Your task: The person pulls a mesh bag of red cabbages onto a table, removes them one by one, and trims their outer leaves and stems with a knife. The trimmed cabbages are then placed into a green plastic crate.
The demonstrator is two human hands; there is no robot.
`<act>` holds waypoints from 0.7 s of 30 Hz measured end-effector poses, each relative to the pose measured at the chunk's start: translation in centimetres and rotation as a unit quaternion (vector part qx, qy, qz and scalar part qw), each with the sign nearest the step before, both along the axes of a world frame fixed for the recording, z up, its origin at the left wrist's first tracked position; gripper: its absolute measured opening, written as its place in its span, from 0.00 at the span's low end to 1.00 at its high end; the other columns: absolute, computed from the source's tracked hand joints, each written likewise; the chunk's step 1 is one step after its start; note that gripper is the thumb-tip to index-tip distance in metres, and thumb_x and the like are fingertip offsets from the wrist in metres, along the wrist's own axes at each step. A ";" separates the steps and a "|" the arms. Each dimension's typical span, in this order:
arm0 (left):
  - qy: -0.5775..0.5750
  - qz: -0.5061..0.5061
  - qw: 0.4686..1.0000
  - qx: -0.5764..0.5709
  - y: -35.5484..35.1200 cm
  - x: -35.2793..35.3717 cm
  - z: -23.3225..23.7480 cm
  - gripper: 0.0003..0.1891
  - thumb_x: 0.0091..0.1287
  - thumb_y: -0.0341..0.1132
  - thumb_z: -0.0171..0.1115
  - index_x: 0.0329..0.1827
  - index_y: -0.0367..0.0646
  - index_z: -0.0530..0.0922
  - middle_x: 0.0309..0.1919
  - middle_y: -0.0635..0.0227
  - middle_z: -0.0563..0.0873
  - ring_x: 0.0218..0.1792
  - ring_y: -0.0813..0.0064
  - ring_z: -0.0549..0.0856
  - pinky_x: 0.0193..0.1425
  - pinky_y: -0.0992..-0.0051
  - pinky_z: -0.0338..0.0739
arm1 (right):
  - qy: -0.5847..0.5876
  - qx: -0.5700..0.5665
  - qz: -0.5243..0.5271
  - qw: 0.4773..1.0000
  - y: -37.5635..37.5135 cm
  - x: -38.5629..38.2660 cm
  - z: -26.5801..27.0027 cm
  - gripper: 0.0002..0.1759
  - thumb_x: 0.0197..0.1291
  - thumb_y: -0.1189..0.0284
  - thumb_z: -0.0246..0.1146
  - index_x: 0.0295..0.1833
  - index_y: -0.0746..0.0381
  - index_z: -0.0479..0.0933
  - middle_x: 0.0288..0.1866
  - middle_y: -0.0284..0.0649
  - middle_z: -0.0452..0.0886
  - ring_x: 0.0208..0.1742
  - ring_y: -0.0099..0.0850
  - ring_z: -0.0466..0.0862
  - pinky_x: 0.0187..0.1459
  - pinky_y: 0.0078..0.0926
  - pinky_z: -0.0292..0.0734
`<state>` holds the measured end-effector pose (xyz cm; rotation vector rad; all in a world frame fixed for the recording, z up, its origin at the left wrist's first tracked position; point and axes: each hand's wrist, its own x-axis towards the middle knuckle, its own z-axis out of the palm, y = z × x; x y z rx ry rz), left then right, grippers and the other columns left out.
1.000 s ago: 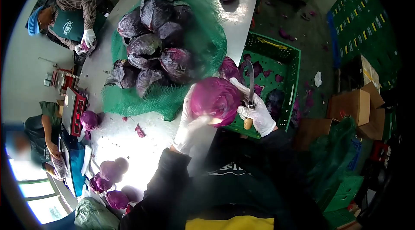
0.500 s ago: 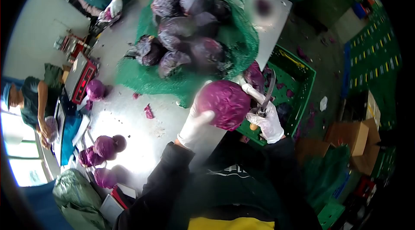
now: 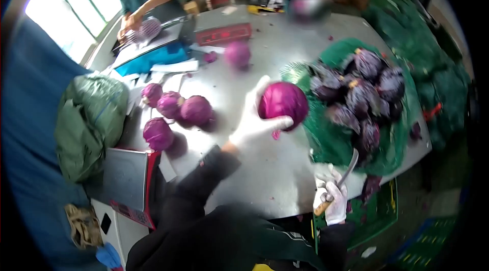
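Observation:
My gloved left hand (image 3: pixel 249 121) is closed around a shiny, peeled red cabbage (image 3: pixel 286 103), held above the metal table (image 3: pixel 249 182). Fingers and thumb grip it from the left side and from below. Lower right, my gloved right hand (image 3: pixel 334 201) grips the wooden handle of a curved knife (image 3: pixel 349 166), its blade pointing up and away from me. Beyond the knife, dark unpeeled red cabbages (image 3: pixel 362 97) lie heaped on a green net bag (image 3: pixel 326 144). Several peeled cabbages (image 3: pixel 196 110) sit together on the left of the table.
Below my right hand stands a green crate (image 3: pixel 393 202) with leaf scraps. Scales with red fronts (image 3: pixel 224 34) stand at the back and at near left (image 3: pixel 127 174). Two people work across the table, one handling a netted cabbage (image 3: pixel 147 29). A green sack (image 3: pixel 91 123) stands left.
My view has swung left. My left hand has carried the cabbage away from the crate and knife, out over the table. The right hand still holds the knife.

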<state>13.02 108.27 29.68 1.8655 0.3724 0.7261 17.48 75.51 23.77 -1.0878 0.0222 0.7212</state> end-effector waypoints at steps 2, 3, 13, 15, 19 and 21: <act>0.066 0.127 0.974 0.175 6.6 -0.3 0.6 0.57 0.46 0.51 0.83 0.80 0.44 0.60 0.69 0.52 0.71 0.71 0.56 0.72 0.74 0.60 0.68 | 0.001 -0.020 0.015 1.000 -0.5 0.2 -1.2 0.26 0.68 0.78 0.57 0.72 0.63 0.67 0.52 0.50 0.86 0.25 0.13 0.74 0.23 0.09 0.69; 0.129 0.177 0.956 0.196 9.6 -0.5 1.3 0.56 0.47 0.53 0.82 0.78 0.45 0.62 0.66 0.51 0.73 0.68 0.55 0.75 0.72 0.61 0.70 | 0.006 -0.040 0.014 0.999 -0.8 0.0 -1.7 0.26 0.68 0.78 0.57 0.72 0.63 0.67 0.52 0.50 0.86 0.25 0.12 0.74 0.23 0.09 0.69; 0.496 0.299 0.738 0.346 33.0 -5.5 -7.7 0.58 0.40 0.53 0.79 0.79 0.49 0.61 0.68 0.45 0.75 0.67 0.44 0.76 0.71 0.52 0.70 | -0.009 -0.170 -0.099 0.980 -3.3 -3.4 -2.5 0.28 0.72 0.72 0.58 0.75 0.61 0.62 0.51 0.39 0.87 0.39 0.18 0.81 0.33 0.13 0.72; 0.485 0.346 0.764 0.248 37.8 -5.7 -10.3 0.56 0.42 0.49 0.81 0.79 0.55 0.62 0.68 0.46 0.73 0.63 0.48 0.79 0.66 0.55 0.76 | -0.032 -0.167 -0.114 0.979 -3.6 -3.3 -3.0 0.30 0.74 0.68 0.58 0.78 0.60 0.61 0.49 0.36 0.87 0.38 0.16 0.80 0.34 0.12 0.71; 0.437 0.245 0.787 0.360 33.3 0.8 -5.3 0.44 0.52 0.45 0.78 0.74 0.48 0.70 0.62 0.47 0.79 0.58 0.54 0.83 0.63 0.57 0.78 | -0.067 -0.183 -0.155 0.969 -2.2 -0.4 -1.1 0.29 0.73 0.70 0.59 0.77 0.59 0.64 0.48 0.34 0.87 0.34 0.13 0.79 0.29 0.10 0.69; 0.301 0.102 0.897 0.306 25.8 6.3 -1.6 0.39 0.56 0.42 0.76 0.73 0.45 0.72 0.62 0.49 0.81 0.59 0.57 0.83 0.64 0.61 0.78 | -0.100 -0.147 -0.193 0.965 -1.6 2.1 -0.7 0.26 0.73 0.72 0.59 0.74 0.60 0.68 0.47 0.34 0.86 0.31 0.12 0.78 0.26 0.08 0.67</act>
